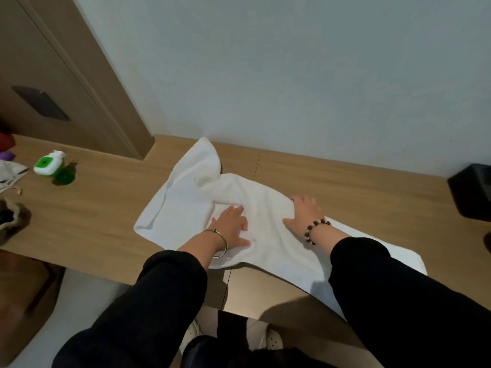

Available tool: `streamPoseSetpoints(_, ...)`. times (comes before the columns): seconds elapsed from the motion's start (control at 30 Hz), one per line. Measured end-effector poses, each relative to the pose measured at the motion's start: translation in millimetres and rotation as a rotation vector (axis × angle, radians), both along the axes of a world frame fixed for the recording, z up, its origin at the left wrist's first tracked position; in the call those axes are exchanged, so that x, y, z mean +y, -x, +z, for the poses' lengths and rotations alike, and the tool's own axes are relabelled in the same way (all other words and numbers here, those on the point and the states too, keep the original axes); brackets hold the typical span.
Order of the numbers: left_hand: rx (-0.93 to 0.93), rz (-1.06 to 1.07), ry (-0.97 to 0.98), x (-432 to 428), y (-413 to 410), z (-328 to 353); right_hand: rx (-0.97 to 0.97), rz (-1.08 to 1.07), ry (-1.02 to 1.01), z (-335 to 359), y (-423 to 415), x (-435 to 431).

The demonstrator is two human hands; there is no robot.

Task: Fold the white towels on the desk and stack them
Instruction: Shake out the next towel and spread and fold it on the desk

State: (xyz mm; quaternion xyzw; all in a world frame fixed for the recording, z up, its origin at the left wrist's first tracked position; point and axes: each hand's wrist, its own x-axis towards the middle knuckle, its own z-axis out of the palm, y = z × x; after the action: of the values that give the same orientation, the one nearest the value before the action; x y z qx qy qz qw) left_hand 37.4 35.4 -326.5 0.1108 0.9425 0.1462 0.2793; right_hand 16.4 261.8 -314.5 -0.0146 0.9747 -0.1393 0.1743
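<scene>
White towels (183, 205) lie rumpled on the wooden desk (101, 208), spread from the back wall to the front edge. How many towels there are I cannot tell. My left hand (231, 225) lies flat on the cloth near the middle, fingers straight. My right hand (305, 211) lies on the towel's far right edge; its fingertips sit at the fold and are partly hidden, so I cannot tell whether they pinch the cloth. A flat white part (372, 248) runs under my right forearm toward the desk's front right.
A green bottle with a white cap (53, 166) stands at the left of the desk, beside a cloth bag (10, 173) and a brown pouch (13, 221). A black box (473, 192) sits at the right edge. The wall runs close behind the towels.
</scene>
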Motion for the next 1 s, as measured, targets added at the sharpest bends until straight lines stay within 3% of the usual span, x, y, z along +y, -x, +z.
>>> streamPoseSetpoints(0.17, 0.037, -0.096, 0.014, -0.8, -6.9, 6.0, 0.078, 0.142, -0.056, -3.9, -11.3, -14.7)
streamPoseSetpoints(0.33, 0.306, -0.119, 0.294, 2.5, 5.8, 11.8, 0.171, -0.074, -0.127, -1.3, -22.0, 4.7)
streamPoseSetpoints(0.47, 0.421, 0.100, 0.361, 3.7, -3.3, 6.9, -0.029, -0.017, -0.058, -2.4, -35.5, 11.7)
streamPoseSetpoints(0.57, 0.253, 0.166, 0.281, -11.9, -6.5, -1.1, -0.271, 0.303, 0.023, 0.5, -51.2, -2.8)
streamPoseSetpoints(0.63, 0.121, 0.208, 0.149, -25.0, -5.4, -1.5, -0.476, 0.382, 0.045, 8.9, -54.7, -21.8)
streamPoseSetpoints(0.73, 0.058, 0.228, 0.000, -40.6, -4.0, 0.0, -0.611, 0.183, 0.137, 19.1, -43.9, -53.7)
streamPoseSetpoints(0.87, 0.015, 0.147, -0.110, -59.3, -11.4, -0.6, -0.238, -0.209, 0.210, 11.3, -26.6, -74.8)
streamPoseSetpoints(1.0, -0.072, 0.088, -0.212, -72.2, -19.6, 2.9, -0.163, -0.525, 0.468, 5.2, -13.2, -95.3)
